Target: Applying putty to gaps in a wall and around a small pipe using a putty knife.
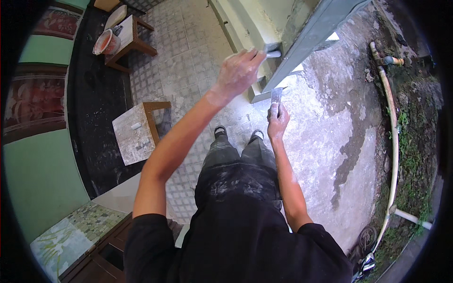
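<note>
2 hands work: left hand grips a scraper (right hand holds another).

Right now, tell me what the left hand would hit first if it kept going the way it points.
Probably the grey beam: the left hand points its tool's blade at it, seemingly touching already.

floor tiles: grey, diamond-embossed; wall: green; bucket: orange-red; pipe: cream; trousers: black, white-smeared
</note>
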A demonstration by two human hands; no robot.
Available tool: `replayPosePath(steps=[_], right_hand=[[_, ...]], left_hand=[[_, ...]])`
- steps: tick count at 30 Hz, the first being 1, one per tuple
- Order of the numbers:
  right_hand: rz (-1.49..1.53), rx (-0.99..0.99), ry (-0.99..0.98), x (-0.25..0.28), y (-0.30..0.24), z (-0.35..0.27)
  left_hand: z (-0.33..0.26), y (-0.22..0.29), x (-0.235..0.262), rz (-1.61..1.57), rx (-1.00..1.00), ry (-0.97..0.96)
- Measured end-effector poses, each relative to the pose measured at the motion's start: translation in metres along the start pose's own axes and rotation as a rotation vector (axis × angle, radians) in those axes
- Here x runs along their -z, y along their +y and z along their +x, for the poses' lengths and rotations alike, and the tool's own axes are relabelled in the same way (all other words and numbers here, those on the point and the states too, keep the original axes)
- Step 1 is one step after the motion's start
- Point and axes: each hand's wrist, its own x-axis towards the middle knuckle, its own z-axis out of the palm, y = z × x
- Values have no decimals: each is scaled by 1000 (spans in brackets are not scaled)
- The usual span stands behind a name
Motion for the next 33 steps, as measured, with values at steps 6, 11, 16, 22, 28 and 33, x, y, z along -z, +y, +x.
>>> replayPosePath(steps=[6,11,16,22,28,33], right_hand=[[11,-44,16,4,10,-7],[168,13,100,6,-11,4],[268,372,208,18,-129,60],[-310,849,469,19,-237,112],[-364,864,505,13,-210,111],[-365,906,459,-3,-186,116]], left_hand=[[9,1,13,17,-102,-52],[14,-4,15,0,-110,-91],[0,0,6,-46,2,-121],[4,-5,3,-55,-21,-35],[2,-2,5,-53,25,-92],[-4,1,3,-82,-1,-38]])
